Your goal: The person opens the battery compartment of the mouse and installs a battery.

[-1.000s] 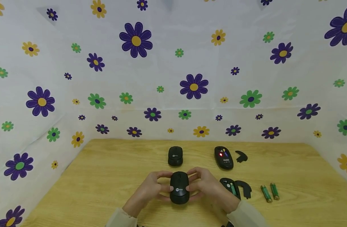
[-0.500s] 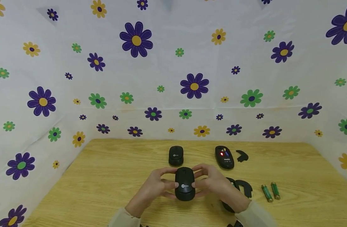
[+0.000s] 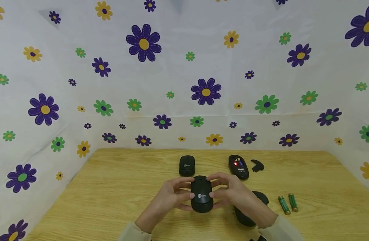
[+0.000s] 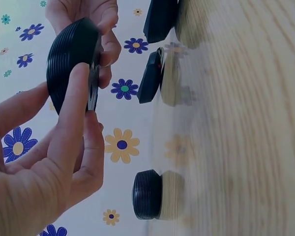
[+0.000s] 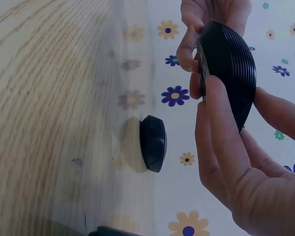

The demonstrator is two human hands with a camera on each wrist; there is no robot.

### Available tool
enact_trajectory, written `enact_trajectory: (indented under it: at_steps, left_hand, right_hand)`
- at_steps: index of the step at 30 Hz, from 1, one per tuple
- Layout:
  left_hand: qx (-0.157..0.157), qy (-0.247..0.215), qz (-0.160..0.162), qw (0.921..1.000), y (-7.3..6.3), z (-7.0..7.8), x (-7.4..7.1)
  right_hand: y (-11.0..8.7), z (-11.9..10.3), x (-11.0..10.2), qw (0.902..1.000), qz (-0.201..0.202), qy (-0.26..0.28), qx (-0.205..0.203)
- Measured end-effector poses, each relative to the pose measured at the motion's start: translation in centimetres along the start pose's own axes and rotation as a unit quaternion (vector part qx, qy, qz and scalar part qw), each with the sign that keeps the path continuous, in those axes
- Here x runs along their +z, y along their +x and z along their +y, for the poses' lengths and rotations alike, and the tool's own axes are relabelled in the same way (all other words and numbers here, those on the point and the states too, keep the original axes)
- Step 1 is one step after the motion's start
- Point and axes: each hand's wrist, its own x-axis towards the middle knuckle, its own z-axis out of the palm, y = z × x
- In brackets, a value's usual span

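Between both hands a black computer mouse (image 3: 201, 194) with a pale logo is held above the table, its top toward the head camera. My left hand (image 3: 167, 197) grips its left side, thumb near the logo and fingers reaching underneath. On the opposite side my right hand (image 3: 232, 191) grips it the same way. Both wrist views show the ribbed side of the mouse (image 4: 71, 66) and the fingers bent around its edges. A second black mouse (image 3: 187, 165) stands on the table just behind the held one.
An overturned mouse (image 3: 238, 167) with a red light lies at back right, beside a loose black cover (image 3: 257, 165). Another dark mouse (image 3: 244, 216) is partly hidden by the right forearm, near another cover (image 3: 261, 197). Two green batteries (image 3: 288, 204) lie further right on the wooden table (image 3: 112, 187).
Both hands have carried the held mouse to the right and slightly up in the head view. The right forearm now hides more of the mouse beneath it. The grip looks the same.
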Motion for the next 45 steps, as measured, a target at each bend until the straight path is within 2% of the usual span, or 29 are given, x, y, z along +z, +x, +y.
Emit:
enact_trajectory:
  at_steps: [10,18,25,35,41,45]
  left_hand:
    - [0.012,-0.011,-0.006,0.9999,0.0,0.1,0.4]
    - [0.015,0.022,-0.001,0.9997,0.1,-0.2,0.7]
    - [0.012,0.024,0.001,0.9996,0.2,0.0,1.1]
    - [0.041,0.043,-0.012,0.9982,0.3,0.0,1.6]
    - [0.049,0.087,-0.003,0.995,0.2,0.1,1.9]
    - [0.065,0.143,0.013,0.9875,0.1,0.1,2.0]
  right_hand:
    - [-0.4,-0.3,-1.1,0.9998,-0.018,-0.001,0.006]
    - [-0.8,0.1,-1.7,0.999,-0.045,-0.002,0.006]
    - [-0.7,0.1,-1.7,0.9994,-0.032,-0.017,0.001]
    - [-0.7,-0.2,-1.4,0.9993,-0.023,-0.027,0.011]
    - [-0.8,-0.3,-1.3,0.9978,-0.014,-0.065,0.009]
    - [-0.7,-0.3,-1.3,0.9957,-0.017,-0.091,0.005]
